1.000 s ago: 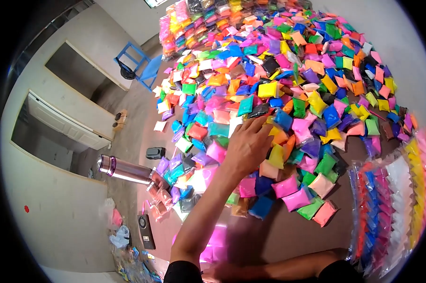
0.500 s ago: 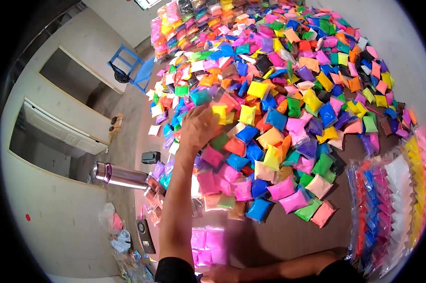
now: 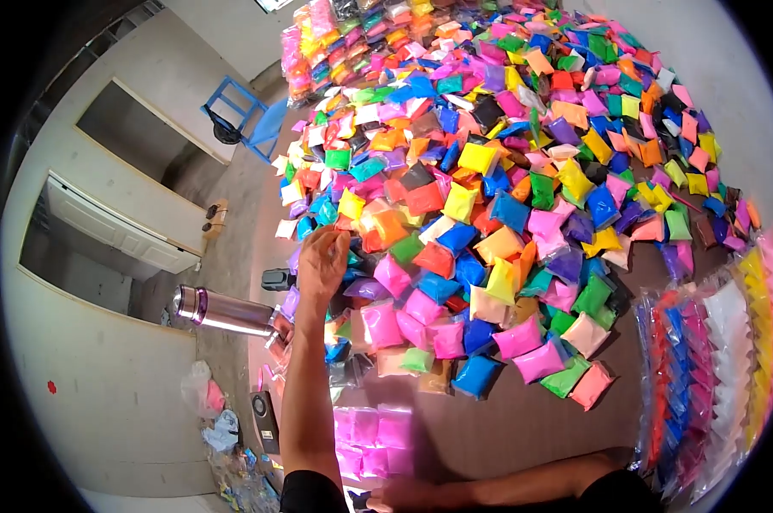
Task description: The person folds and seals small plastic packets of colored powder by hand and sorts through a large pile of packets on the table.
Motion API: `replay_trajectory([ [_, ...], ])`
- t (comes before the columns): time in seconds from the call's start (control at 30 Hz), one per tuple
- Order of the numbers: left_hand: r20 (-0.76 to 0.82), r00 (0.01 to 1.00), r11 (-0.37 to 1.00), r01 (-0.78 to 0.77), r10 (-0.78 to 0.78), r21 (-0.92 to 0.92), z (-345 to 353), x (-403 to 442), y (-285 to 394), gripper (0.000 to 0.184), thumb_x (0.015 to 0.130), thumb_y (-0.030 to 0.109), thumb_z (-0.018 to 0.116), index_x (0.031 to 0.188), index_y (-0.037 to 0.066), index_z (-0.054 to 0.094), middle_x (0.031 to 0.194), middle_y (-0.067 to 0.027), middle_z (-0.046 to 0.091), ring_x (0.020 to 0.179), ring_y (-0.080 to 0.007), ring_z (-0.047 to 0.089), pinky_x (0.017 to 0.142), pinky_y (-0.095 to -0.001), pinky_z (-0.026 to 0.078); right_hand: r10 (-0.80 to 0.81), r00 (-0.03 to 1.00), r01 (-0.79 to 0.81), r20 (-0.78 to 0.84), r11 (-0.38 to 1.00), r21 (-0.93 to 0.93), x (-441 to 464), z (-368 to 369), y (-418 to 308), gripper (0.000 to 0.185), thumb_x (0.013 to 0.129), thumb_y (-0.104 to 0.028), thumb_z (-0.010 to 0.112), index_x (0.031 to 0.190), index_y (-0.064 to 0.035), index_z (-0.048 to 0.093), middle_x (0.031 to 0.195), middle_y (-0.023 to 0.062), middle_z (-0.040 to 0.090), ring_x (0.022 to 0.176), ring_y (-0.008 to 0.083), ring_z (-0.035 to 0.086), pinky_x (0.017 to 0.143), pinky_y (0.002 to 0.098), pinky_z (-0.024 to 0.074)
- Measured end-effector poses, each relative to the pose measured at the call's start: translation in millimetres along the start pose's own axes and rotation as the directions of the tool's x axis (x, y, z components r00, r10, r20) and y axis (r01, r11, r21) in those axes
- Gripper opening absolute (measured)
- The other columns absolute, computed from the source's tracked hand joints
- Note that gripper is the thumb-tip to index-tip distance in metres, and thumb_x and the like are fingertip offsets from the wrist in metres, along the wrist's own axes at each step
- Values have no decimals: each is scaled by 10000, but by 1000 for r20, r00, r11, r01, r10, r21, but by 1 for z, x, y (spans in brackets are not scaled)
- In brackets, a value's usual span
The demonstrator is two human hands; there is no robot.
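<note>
My left hand point(image 3: 322, 263) is over the near left side of a large heap of small, colourful plastic packets point(image 3: 459, 202). Its fingers are curled together, and whatever they pinch is hidden. Just beyond the fingertips lies a yellow packet point(image 3: 350, 204); an orange packet point(image 3: 390, 227) is to their right. My right hand point(image 3: 404, 494) rests low at the bottom edge, its fingers bent beside a small dark object that I cannot identify. Next to it, pink packets point(image 3: 374, 436) lie flat in neat rows.
Long clear bags of colour-sorted packets point(image 3: 703, 376) lie at the right. A steel flask point(image 3: 233, 312), a small black box point(image 3: 277, 280) and a dark phone-like device point(image 3: 264, 421) are along the left table edge. A blue chair point(image 3: 254, 120) stands beyond.
My left hand has drawn back from the heap, moving left and nearer to me, uncovering orange and red packets. My right hand stays low at the bottom edge. The view has shifted slightly.
</note>
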State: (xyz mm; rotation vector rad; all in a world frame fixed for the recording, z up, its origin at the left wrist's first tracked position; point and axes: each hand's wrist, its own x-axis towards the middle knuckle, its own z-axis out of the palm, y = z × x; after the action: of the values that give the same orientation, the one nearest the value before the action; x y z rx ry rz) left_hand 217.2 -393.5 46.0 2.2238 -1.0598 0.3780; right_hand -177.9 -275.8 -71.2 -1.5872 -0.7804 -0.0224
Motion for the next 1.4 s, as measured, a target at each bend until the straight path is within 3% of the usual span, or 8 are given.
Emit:
replay_trajectory([
  [0.5, 126, 992, 997, 22, -32, 79, -15, 7, 50, 254, 872, 258, 727, 936, 12, 713, 930, -151, 706, 912, -337, 664, 792, -417, 522, 33, 999, -33, 6, 998, 57, -2, -6, -1, 364, 1008, -275, 469, 1254, -42, 600, 1364, 212, 549, 1241, 350, 532, 1090, 509, 355],
  [0.6, 49, 988, 979, -151, 146, 138, 3, 21, 77, 253, 849, 234, 747, 992, 29, 709, 1006, -145, 707, 962, -345, 662, 832, -431, 530, 42, 999, -42, -1, 996, 76, -2, -8, -1, 360, 1005, -274, 471, 1244, -40, 604, 1357, 213, 551, 1234, 351, 535, 1085, 508, 359],
  [0.73, 168, 927, 942, -334, 336, -42, 35, 31, 153, 318, 825, 209, 780, 1079, 36, 700, 1180, -160, 672, 1091, -345, 636, 916, -435, 524, 46, 999, -44, -24, 995, 94, -1, -7, -1, 354, 1002, -271, 473, 1232, -38, 609, 1348, 214, 554, 1226, 352, 537, 1078, 508, 364],
  [0.93, 220, 760, 784, -543, 611, -301, 112, 32, 214, 345, 818, 207, 755, 1112, 45, 673, 1222, -155, 646, 1117, -358, 615, 959, -455, 500, 59, 996, -50, -71, 991, 121, -1, -6, 0, 347, 998, -268, 477, 1214, -34, 616, 1335, 216, 558, 1213, 354, 542, 1067, 507, 372],
  [1.07, 152, 810, 818, -530, 566, -225, 135, 69, 175, 323, 791, 192, 754, 1082, 65, 698, 1241, -123, 639, 1152, -341, 608, 959, -475, 488, 67, 993, -53, -96, 989, 139, -2, -10, -1, 342, 995, -265, 480, 1201, -32, 621, 1326, 217, 560, 1205, 355, 545, 1060, 506, 378],
  [1.13, 217, 848, 861, -505, 483, 56, 118, 74, 161, 356, 814, 288, 736, 1125, 116, 718, 1297, -87, 632, 1218, -288, 574, 1014, -486, 401, 70, 992, -55, -103, 988, 147, -2, -12, 0, 339, 993, -264, 482, 1195, -31, 623, 1321, 218, 562, 1201, 356, 546, 1056, 506, 380],
  [1.27, 153, 884, 857, -467, 442, 220, 91, 81, 133, 353, 798, 371, 722, 1101, 190, 729, 1239, -78, 647, 1179, -292, 577, 998, -504, 394, 75, 991, -57, -114, 987, 154, -1, -11, -2, 335, 990, -262, 484, 1183, -29, 628, 1313, 219, 564, 1193, 357, 549, 1049, 505, 386],
  [1.4, 173, 929, 887, -365, 328, 283, 71, 82, 94, 390, 844, 387, 725, 1080, 76, 731, 1269, -145, 646, 1211, -344, 573, 1032, -473, 426, 72, 990, -52, -122, 986, 159, 1, -8, -3, 330, 987, -259, 487, 1171, -26, 633, 1304, 220, 567, 1184, 358, 552, 1042, 505, 391],
])
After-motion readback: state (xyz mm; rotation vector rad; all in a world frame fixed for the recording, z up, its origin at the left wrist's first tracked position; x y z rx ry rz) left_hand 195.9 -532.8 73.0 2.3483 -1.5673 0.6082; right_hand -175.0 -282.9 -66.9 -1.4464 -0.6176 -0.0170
